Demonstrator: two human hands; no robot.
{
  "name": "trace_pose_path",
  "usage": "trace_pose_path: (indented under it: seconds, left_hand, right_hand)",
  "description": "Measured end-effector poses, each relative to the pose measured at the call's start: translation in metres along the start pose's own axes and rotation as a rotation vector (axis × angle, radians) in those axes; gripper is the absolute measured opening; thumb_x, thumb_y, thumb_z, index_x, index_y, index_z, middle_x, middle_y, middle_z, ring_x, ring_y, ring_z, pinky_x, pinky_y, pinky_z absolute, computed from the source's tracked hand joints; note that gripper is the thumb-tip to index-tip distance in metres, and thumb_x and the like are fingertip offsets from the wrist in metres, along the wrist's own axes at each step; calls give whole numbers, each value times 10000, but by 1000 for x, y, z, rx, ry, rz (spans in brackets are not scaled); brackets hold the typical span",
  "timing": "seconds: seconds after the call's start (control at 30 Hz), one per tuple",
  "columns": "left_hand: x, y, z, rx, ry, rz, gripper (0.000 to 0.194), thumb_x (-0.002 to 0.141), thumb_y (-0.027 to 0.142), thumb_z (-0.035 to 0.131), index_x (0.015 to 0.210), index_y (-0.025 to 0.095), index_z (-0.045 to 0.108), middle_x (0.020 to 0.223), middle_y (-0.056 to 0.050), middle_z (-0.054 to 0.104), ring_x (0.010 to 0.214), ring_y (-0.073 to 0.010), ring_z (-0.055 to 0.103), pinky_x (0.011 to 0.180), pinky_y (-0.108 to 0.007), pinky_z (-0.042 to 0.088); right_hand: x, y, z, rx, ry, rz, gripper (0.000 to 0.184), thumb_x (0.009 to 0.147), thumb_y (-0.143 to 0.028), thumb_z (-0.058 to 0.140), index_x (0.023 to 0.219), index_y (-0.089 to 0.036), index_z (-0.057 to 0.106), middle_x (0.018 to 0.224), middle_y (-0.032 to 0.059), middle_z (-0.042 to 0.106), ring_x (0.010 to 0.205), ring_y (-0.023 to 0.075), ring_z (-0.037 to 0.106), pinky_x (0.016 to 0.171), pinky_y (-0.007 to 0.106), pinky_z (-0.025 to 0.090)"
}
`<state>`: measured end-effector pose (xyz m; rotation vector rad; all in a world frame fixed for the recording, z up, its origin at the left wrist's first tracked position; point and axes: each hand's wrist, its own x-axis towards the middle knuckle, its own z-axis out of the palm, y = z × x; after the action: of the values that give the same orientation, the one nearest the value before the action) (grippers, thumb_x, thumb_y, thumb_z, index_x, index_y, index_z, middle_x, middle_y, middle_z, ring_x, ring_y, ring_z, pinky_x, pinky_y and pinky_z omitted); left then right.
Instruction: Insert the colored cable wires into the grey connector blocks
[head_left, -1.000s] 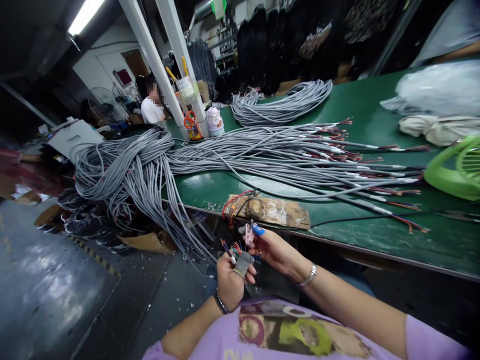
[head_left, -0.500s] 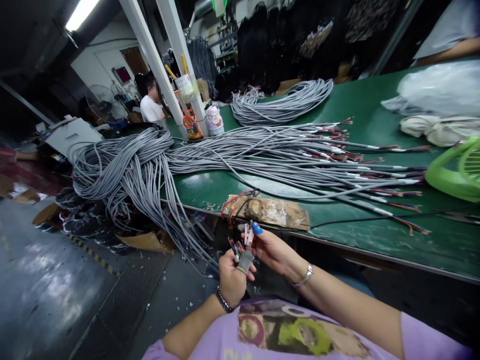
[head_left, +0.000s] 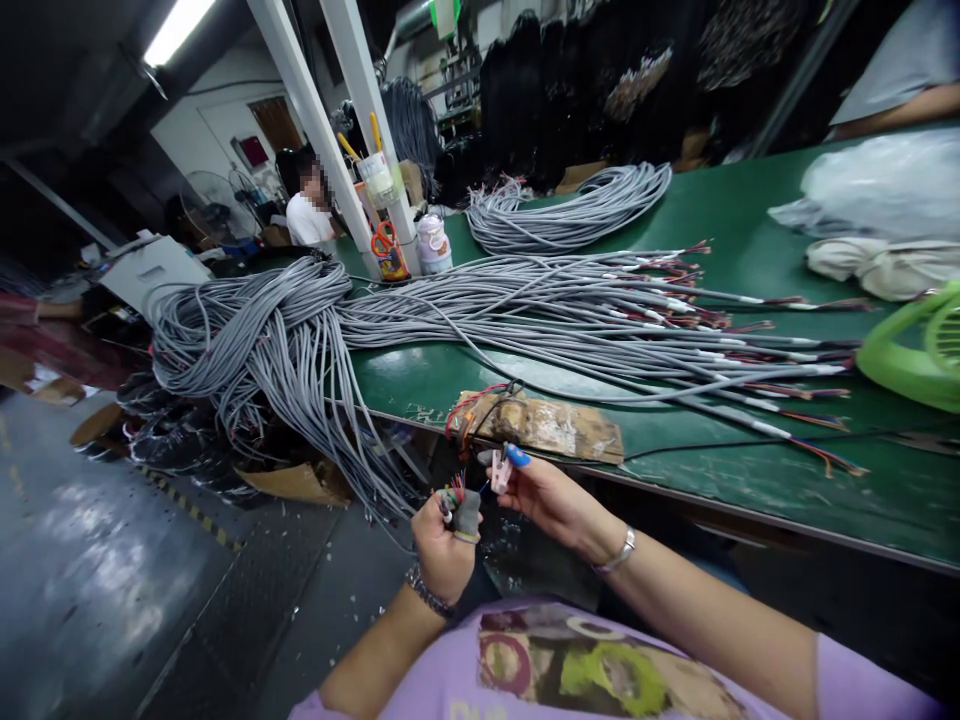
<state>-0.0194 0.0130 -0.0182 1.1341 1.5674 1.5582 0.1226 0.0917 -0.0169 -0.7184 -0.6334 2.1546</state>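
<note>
My left hand (head_left: 444, 548), a grey cover on its thumb, is closed around a cable end with a fan of thin coloured wires (head_left: 456, 487) sticking up. A blue cover sits on the thumb of my right hand (head_left: 551, 500), which pinches a small pale pink clip (head_left: 499, 474) just below the bench edge. Between the hands a thin dark wire appears to run from the cable end to the clip. Behind the clip lies a worn wooden board (head_left: 577, 428) with red and black leads. Grey cables (head_left: 480, 310) with stripped ends stretch along the green bench.
A coiled grey bundle (head_left: 570, 215), a lidded cup (head_left: 433, 245), and a white post (head_left: 367, 130) stand farther back. At right are a green plastic fan (head_left: 900, 350) and a clear plastic bag (head_left: 885, 185). Cables hang over the bench's left edge. Other people are nearby.
My left hand has moved left and slightly down with the cable end, away from the right hand. The right hand stays near the board, still pinching the clip.
</note>
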Motion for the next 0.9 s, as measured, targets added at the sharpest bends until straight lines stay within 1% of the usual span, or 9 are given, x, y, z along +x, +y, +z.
trace_pose_path:
  seconds: [0.1,0.23,0.3,0.47,0.57,0.63,0.73,0.8,0.9]
  left_hand:
    - [3,-5,0,23,-8,-7,248,688,459,700,755,220,691,633,-45,664,580,-176,587,551,-253,464]
    - [5,-7,2,146,-14,99,168,701,403,694,757,246,707,651,-50,665,648,-200,584,684,-293,474]
    - [5,-6,3,174,-36,120,137,695,376,697,750,252,715,650,-53,664,651,-207,577,717,-307,469]
    - [2,-7,4,144,-20,127,89,629,306,739,699,252,723,619,-53,660,617,-207,567,698,-302,461]
    - [-2,-7,4,140,-46,119,92,649,317,732,696,241,710,597,-42,654,587,-185,563,650,-282,461]
    - [-4,-6,5,79,-86,55,150,693,367,705,706,219,687,576,-29,644,515,-150,545,557,-254,448]
    - [-7,-6,4,-132,-126,-124,285,718,462,674,728,181,626,547,-4,626,387,-93,489,399,-202,361]
    - [-8,-7,1,-275,-141,-228,345,697,497,683,737,166,592,536,5,624,347,-76,475,350,-178,303]
    - [-9,-9,-4,-392,-145,-315,362,672,486,708,726,152,577,524,4,625,333,-71,484,324,-163,240]
  right_hand:
    - [0,2,0,0,7,-25,299,791,-453,643,828,-160,689,707,28,659,611,107,569,555,207,469]
    - [1,3,0,32,38,-9,307,768,-454,671,846,-159,698,737,35,672,638,111,584,586,213,476]
    - [2,3,1,47,56,-18,285,766,-437,680,837,-162,699,741,32,675,648,112,588,608,219,477]
    - [3,5,2,59,54,-36,277,766,-435,679,813,-162,684,721,21,667,647,116,587,624,234,466]
    - [2,6,-2,71,42,-9,294,773,-462,662,817,-172,671,713,22,662,649,122,593,619,240,462]
    - [0,7,-5,103,35,24,304,786,-482,637,786,-179,656,710,22,660,649,122,593,615,239,460]
    - [-2,7,-11,137,32,77,318,801,-495,612,728,-186,632,731,28,665,648,119,590,607,234,463]
    - [-4,8,-15,138,34,103,295,798,-475,624,730,-189,635,732,26,665,639,113,586,600,226,468]
    - [-6,12,-21,129,42,130,243,789,-435,650,771,-192,658,742,24,670,639,111,591,600,221,484]
